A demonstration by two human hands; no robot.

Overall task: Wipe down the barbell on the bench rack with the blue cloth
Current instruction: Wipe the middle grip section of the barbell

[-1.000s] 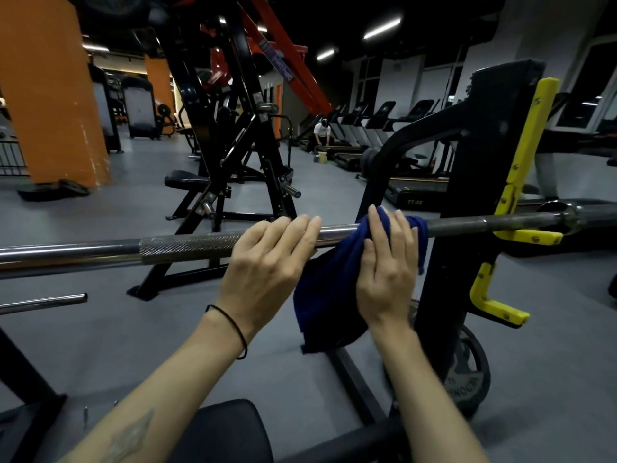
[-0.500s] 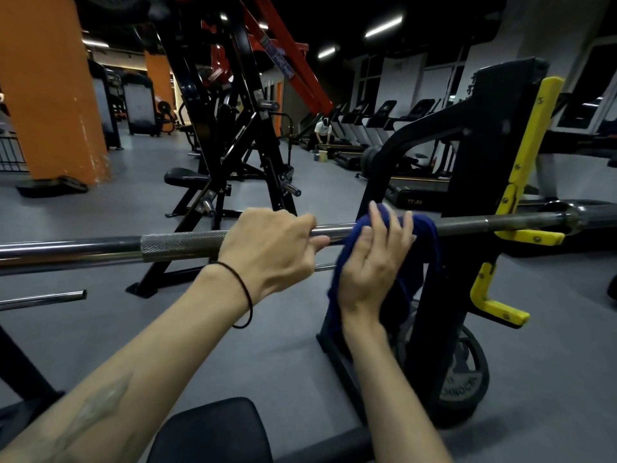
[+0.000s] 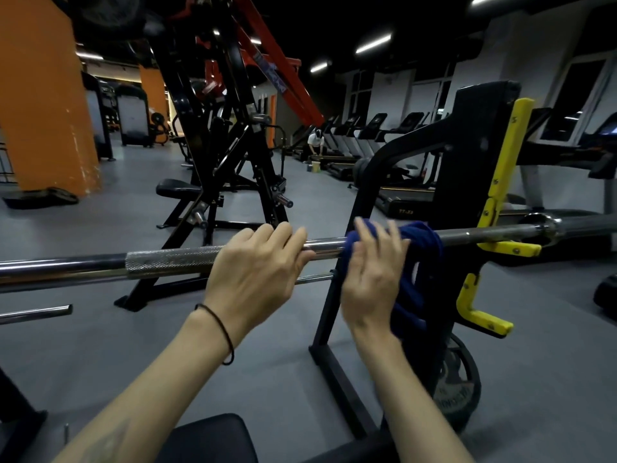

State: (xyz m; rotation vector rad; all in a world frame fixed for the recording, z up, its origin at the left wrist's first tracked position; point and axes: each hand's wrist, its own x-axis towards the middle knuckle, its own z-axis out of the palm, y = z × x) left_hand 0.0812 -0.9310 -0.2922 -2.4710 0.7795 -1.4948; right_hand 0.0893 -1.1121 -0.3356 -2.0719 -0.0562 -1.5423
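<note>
The steel barbell runs across the view from left to right and rests on the yellow hook of the black rack upright. My left hand grips the bar just right of its knurled section, fingers curled over the top. A blue cloth is draped over the bar close to the upright and hangs down behind my right hand. That hand presses the cloth against the bar with its fingers spread and nearly straight.
The black bench pad is at the bottom edge. A weight plate leans at the rack's foot. A second thin bar juts in from the left. Black machines, treadmills and a crouching person stand farther back on the grey floor.
My right hand has slid the cloth to the right along the bar, toward the rack upright. The cloth has bunched up more. My left hand has kept its grip on the bar.
</note>
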